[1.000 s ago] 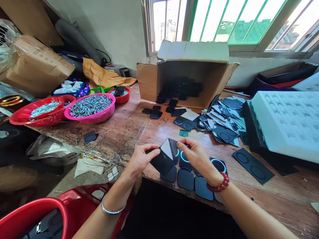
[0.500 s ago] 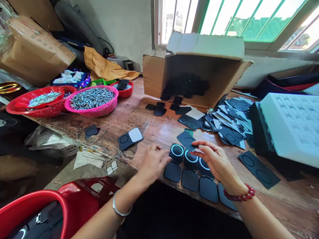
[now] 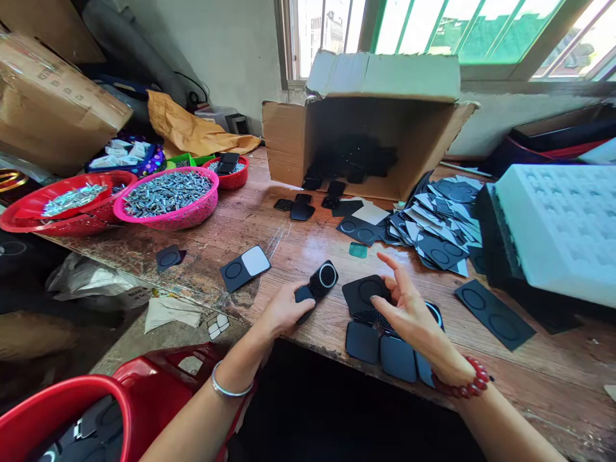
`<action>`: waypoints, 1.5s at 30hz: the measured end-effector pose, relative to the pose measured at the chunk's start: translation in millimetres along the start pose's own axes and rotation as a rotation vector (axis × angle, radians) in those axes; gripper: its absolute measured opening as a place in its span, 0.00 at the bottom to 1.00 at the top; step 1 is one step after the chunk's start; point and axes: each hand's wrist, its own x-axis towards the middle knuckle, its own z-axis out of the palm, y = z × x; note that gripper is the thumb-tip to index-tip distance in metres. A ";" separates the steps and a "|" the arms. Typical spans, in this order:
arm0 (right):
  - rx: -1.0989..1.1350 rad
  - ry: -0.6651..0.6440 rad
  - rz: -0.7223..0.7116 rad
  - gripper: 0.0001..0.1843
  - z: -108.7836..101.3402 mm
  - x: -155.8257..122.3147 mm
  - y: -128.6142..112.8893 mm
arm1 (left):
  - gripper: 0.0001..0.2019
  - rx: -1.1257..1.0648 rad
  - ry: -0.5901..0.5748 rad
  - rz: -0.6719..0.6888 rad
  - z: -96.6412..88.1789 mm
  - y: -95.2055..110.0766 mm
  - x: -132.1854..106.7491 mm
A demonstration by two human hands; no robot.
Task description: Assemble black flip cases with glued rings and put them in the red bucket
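Note:
My left hand (image 3: 283,309) is closed round a black hinged part (image 3: 317,287) with a round ribbed face, lifted off the row at the table's front edge. My right hand (image 3: 407,307) pinches a square black sticker pad (image 3: 364,293) with an oval outline, thumb on it and forefinger raised. Under that hand lie more black hinged parts (image 3: 380,346) in a row. A peeled backing card (image 3: 245,267), half black and half white, lies to the left on the wooden table (image 3: 298,247).
An open cardboard box (image 3: 366,122) on its side spills black parts. A heap of sticker cards (image 3: 440,224) lies right of it, beside a white foam tray (image 3: 558,224). Pink (image 3: 168,200) and red (image 3: 67,204) baskets of metal bits stand at left. A red bin (image 3: 62,417) is below.
My left hand has picked one hinged part out of the row and drawn it left. My right hand now holds the peeled pad lower, over the row. Earlier the backing card was dropped left.

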 end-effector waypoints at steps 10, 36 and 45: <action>0.065 -0.068 0.071 0.33 8.5 -14.1 -9.0 | 0.29 -0.660 -0.024 -0.272 40.4 16.8 -26.8; 0.383 0.041 0.382 0.20 -6.0 -19.0 -7.6 | 0.12 -0.436 -0.229 -0.305 49.1 34.0 -44.1; 0.359 0.057 0.439 0.20 2.0 -21.6 -5.3 | 0.14 -0.398 -0.229 -0.306 51.5 34.7 -48.1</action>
